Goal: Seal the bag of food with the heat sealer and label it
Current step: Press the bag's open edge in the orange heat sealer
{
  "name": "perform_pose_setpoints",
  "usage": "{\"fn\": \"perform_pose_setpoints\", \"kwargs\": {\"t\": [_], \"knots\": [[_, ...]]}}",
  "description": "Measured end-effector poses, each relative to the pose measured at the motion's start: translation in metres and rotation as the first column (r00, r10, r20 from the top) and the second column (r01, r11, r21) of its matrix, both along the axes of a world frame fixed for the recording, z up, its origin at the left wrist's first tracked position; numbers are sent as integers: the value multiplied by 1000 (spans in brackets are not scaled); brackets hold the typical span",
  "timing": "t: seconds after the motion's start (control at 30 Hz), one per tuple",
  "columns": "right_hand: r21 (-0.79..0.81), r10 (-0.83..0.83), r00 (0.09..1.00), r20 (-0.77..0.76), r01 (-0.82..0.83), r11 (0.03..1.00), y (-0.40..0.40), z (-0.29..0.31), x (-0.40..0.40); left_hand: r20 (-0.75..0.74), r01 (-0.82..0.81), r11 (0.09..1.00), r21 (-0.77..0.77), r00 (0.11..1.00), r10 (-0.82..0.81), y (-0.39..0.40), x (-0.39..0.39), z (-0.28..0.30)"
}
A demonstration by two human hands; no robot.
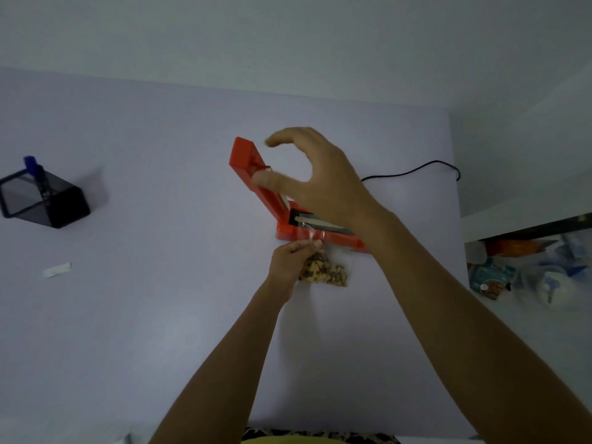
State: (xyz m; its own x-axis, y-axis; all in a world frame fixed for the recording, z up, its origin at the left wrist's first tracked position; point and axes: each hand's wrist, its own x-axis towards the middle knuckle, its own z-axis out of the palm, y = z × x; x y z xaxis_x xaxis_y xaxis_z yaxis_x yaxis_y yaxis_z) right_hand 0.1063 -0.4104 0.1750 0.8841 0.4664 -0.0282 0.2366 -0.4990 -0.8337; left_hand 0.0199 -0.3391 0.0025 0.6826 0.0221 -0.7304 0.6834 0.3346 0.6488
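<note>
pen holder (45, 197): black, far left on the table (160, 315), blue pen upright inside; well apart from the work, no risk to the seal
label strip (57, 270): small white slip lying flat on the table left of centre, untouched; light enough to slide or blow off before its turn comes
left hand (293, 261): pinching the clear mouth of the bag of food (323, 270), fingers curled on the film at the sealer's front edge; likely to leave a crooked or wrinkled seal if the pinch slackens or drags the film sideways
bag of food: on the table just in front of the heat sealer (315, 224), mottled brown contents bunched low, open top lying across the sealing strip; crumbs close to the mouth could get caught in the seam and spoil it
heat sealer: red, lid raised at the left, base holding the bag mouth; fingertips near the strip at risk of a nip or burn when the lid drops
right hand (315, 181): above the lid, thumb and fingers spread in a wide curve, holding nothing; blurred, contact with the lid not clear; a hard slam could shift the bag
power cord (416, 169): black, trailing right behind the sealer; a snag on the forearm could tug the unit
</note>
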Motion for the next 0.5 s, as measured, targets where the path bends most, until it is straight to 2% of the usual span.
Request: {"fn": "perform_pose_setpoints", "kwargs": {"t": [0.07, 0.1, 0.17, 0.23, 0.27, 0.33, 0.4, 0.5], "knots": [[74, -209, 973, -93, 216, 973, -20, -9, -9, 6, 5, 1000, -11, 1000, -5, 0, 0, 0], [50, -357, 927, -117, 365, 930, -34, -20, -15, 11, 9, 1000, -16, 1000, -9, 1, -1, 0], [-143, -624, 765, -160, 607, 782, -67, -50, -28, 18, 21, 1000, -21, 1000, -20, 1, -1, 0], [-390, -726, 595, -346, 612, 688, -98, -81, -46, 17, 18, 1000, -20, 1000, -18, 0, -2, 1], [-452, -722, 513, -464, 564, 691, -107, -94, -57, 16, 18, 1000, -18, 1000, -18, 0, -2, 2], [-421, -672, 400, -623, 553, 719, -116, -115, -74, 19, 27, 999, -23, 999, -27, -1, -2, 3], [-238, -571, 373, -732, 645, 726, -113, -130, -84, 26, 35, 999, -35, 999, -34, 0, -2, 4], [-5, -416, 368, -831, 745, 667, -106, -142, -88, 52, 64, 998, -4, 997, -64, 2, -2, 5]]}}
